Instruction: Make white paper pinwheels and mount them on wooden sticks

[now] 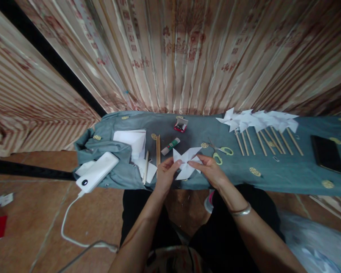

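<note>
Between my two hands is a white paper pinwheel [186,154] without a stick, its pointed blades spread. My left hand [168,170] pinches it from the left, thumb on top near the centre. From the right, my right hand [209,170] grips it, its thumb also near the middle. Just beyond lie a glue stick [170,146], a pair of green-handled scissors [220,151] and a few wooden sticks [158,149]. A small open red box [180,124] with dark contents stands farther back.
Several finished pinwheels [258,120] on sticks lie in a row at the right, with a black phone [328,153] beyond. At left are stacked white paper [130,138], a pencil-like stick [146,168] and a white power bank [98,172] with a cable. A patterned curtain [184,57] hangs behind.
</note>
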Available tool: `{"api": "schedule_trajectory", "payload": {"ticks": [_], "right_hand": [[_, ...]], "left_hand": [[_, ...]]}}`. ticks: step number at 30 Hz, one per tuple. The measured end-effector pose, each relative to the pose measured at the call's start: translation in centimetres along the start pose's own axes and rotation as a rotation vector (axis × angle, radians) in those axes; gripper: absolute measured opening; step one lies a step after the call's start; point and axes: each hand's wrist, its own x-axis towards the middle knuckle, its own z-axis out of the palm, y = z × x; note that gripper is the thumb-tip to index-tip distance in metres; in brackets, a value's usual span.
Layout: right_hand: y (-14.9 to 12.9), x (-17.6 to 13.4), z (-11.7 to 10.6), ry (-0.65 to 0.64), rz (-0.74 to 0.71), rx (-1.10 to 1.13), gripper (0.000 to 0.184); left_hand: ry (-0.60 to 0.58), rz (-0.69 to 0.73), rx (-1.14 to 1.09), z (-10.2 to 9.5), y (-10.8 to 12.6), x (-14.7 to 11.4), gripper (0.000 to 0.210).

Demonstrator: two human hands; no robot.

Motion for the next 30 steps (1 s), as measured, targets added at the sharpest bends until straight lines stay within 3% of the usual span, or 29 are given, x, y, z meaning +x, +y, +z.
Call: {"api": "schedule_trajectory", "payload": {"ticks": [2, 6, 9, 13, 19, 23, 27, 30], "right_hand": [[-0.2, 0.1, -0.4, 0.043, -0.021, 0.051, 0.035], [-0.6, 0.1, -1.0, 0.081, -0.033, 0.066, 0.034], [-0.8, -0.1, -1.2, 0.082, -0.041, 0.068, 0.034], [-0.9, -0.2, -1.1, 0.091, -0.037, 0.095, 0.035], [-0.9, -0.1, -1.2, 0.099, -0.062, 0.084, 0.034], [-0.9, -0.2, -1.2, 0.090, -0.076, 0.090, 0.037], [-1.2, -0.4, -1.1, 0.095, -0.113, 0.077, 0.033], [-1.7, -1.0, -1.0, 0.078, -0.145, 0.080, 0.031]], "left_hand": [[0.071, 0.161, 0.139, -1.5, 1.2, 1.1, 0.039], [0.218, 0.467, 0.837, -5.1, 3.2, 4.3, 0.021], [0.186, 0.433, 1.206, -6.4, 3.5, 6.2, 0.026], [0.165, 0.400, 1.388, -6.4, 3.0, 7.2, 0.027], [0.182, 0.373, 1.345, -6.3, 2.8, 7.6, 0.026], [0.254, 0.312, 1.223, -6.2, 3.1, 7.8, 0.027], [0.332, 0.312, 0.916, -6.0, 4.0, 7.6, 0.024], [0.312, 0.325, 0.554, -5.2, 4.8, 6.1, 0.020]]}}
